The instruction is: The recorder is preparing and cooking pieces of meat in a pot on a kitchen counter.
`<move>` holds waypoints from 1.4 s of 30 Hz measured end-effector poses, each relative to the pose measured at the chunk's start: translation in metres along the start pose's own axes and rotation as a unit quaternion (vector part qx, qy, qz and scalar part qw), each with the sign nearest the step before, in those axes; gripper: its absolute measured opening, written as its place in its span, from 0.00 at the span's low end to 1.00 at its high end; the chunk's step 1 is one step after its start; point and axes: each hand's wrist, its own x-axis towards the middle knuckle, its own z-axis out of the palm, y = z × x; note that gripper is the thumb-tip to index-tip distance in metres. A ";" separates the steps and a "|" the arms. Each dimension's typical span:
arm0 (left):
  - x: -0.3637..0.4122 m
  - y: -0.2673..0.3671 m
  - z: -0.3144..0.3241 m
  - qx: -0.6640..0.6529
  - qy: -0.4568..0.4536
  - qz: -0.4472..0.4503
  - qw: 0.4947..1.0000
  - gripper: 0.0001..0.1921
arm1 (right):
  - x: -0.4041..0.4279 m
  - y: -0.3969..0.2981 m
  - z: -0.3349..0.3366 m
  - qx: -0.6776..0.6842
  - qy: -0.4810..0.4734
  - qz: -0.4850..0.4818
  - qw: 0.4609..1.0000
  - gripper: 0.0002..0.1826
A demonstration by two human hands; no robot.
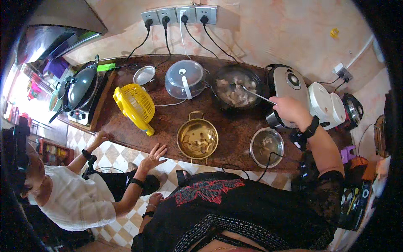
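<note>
My right hand (291, 111) grips the thin handle of a metal spoon-like utensil (259, 95). Its far end dips into a round black pot (236, 70) at the back of the counter. Pale pieces that look like meat (224, 91) lie in the pot's cloudy liquid. Down at my left side, my left hand (155, 199) rests against or close to my black top; its fingers are partly hidden. Before me stands a brass-coloured two-handled pot (188, 128) with thin slices in it. Right of that, a steel bowl (255, 136) holds liquid and a few small pieces.
A co-worker (75, 198) stands at left, both hands near the counter edge. A yellow fan (136, 105), a lidded clear appliance (184, 78) and a sieve (144, 75) line the counter (167, 119). Rice cooker (288, 78) at right, covered wok (83, 86) at left; cords hang from wall sockets (179, 16).
</note>
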 end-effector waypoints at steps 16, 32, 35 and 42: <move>-0.006 -0.019 0.001 -0.015 0.006 -0.012 1.000 0.18 | 0.048 -0.023 -0.004 -0.227 -0.042 -0.008 0.973 0.07; -0.015 -0.031 -0.009 -0.014 0.015 -0.026 0.999 0.17 | 0.094 0.046 -0.027 0.285 -0.444 0.218 0.821 0.17; -0.019 -0.029 -0.012 -0.011 0.020 -0.028 0.999 0.17 | 0.088 0.041 -0.006 0.382 -0.446 0.192 0.786 0.17; -0.017 -0.022 -0.012 0.004 0.022 -0.023 0.999 0.17 | 0.063 0.040 0.015 0.479 -0.370 0.181 0.775 0.19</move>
